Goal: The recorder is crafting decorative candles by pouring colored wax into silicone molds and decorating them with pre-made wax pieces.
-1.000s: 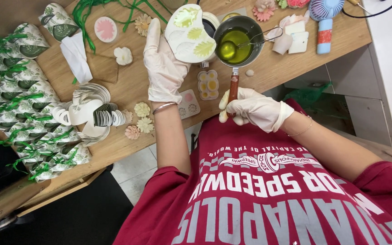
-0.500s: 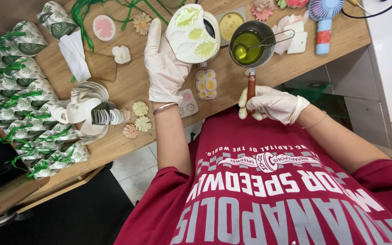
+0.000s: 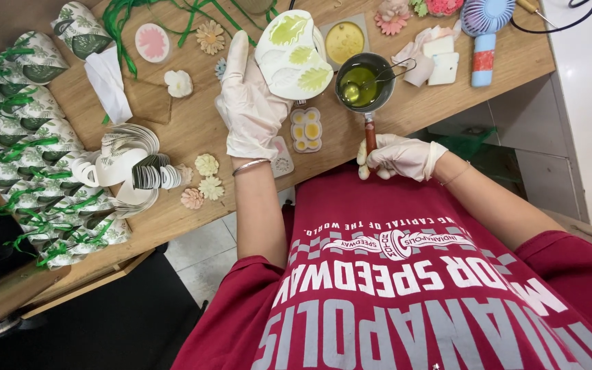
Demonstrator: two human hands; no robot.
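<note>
while the left hand (image 3: 251, 103) props up the white leaf mould (image 3: 292, 56) with its gloved fingers laid flat and close together behind it, the right hand (image 3: 399, 156) has its fingers curled tight around the wooden handle of the small metal pot (image 3: 364, 82), which sits low over the table just right of the mould with yellow-green liquid inside. two of the leaf cavities already look filled with green and the rest look pale, so a good pour would likely mean bringing the pot's lip close over one pale cavity and tilting slowly — a thin stream, not a slosh — while keeping the mould level enough that nothing runs over its ridges. a spoon or wire rests in the pot and could shift as it tips. below the mould lies a small clear mould (image 3: 306, 128) with yellow blobs, near enough to catch drips. the wooden table (image 3: 193, 130) is crowded: cast flowers (image 3: 207, 176) near its front edge, a roll of paper bands (image 3: 135, 168), leaf-printed pouches (image 3: 18, 147) tied with green ribbon on the left, and a blue handheld fan (image 3: 486, 31) at the far right. tiled floor shows beneath — a cramped craft corner.
</note>
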